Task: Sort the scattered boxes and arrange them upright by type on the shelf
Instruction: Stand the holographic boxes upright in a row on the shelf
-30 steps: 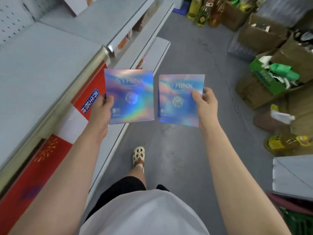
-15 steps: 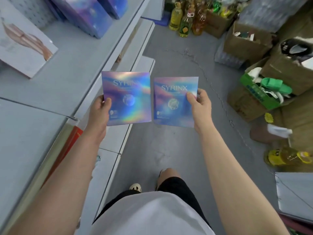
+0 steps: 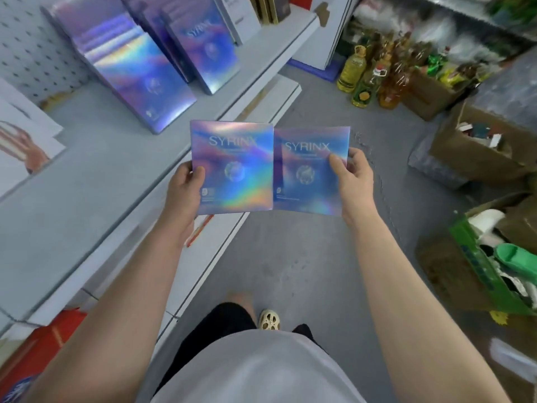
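Holographic box (image 3: 235,167) gripped in left hand (image 3: 186,184), twin box (image 3: 309,170) in right hand (image 3: 353,181)

Both my bare forearms reach forward and slightly inward from the bottom corners of the head view, elbows low, wrists nearly straight. My left hand (image 3: 186,184) pinches the lower left edge of a flat, square holographic box printed SYRINX (image 3: 232,167), thumb lying on its front face, fingers hidden behind. My right hand (image 3: 353,177) grips the right edge of a second flat holographic SYRINX box (image 3: 308,170), thumb pressed across the front, fingertips curling around the edge. The hands sit level, holding the boxes side by side and upright.
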Demonstrator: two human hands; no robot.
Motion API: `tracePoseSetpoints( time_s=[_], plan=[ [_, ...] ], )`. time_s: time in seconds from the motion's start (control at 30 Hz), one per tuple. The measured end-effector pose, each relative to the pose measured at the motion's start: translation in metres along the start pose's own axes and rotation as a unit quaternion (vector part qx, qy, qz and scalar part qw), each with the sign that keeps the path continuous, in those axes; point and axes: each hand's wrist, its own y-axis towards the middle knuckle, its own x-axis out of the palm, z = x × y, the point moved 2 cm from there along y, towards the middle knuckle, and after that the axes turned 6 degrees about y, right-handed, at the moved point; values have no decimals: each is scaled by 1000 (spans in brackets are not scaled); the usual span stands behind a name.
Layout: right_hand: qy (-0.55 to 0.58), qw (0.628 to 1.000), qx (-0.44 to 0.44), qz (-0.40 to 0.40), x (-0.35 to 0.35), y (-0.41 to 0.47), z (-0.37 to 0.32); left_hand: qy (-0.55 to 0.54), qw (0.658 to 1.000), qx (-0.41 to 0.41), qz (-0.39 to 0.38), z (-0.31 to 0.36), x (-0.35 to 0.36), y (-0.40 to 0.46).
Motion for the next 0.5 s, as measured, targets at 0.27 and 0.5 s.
tracePoseSetpoints(
  time_s=[0.27, 0.5],
  plan=[
    [38, 993, -15, -106, 68, 152, -32, -13, 992, 18, 121, 40, 21, 109],
    [-3, 978, -17, -208, 137, 244, -58, -41, 981, 33, 189, 72, 23, 171]
  ],
)
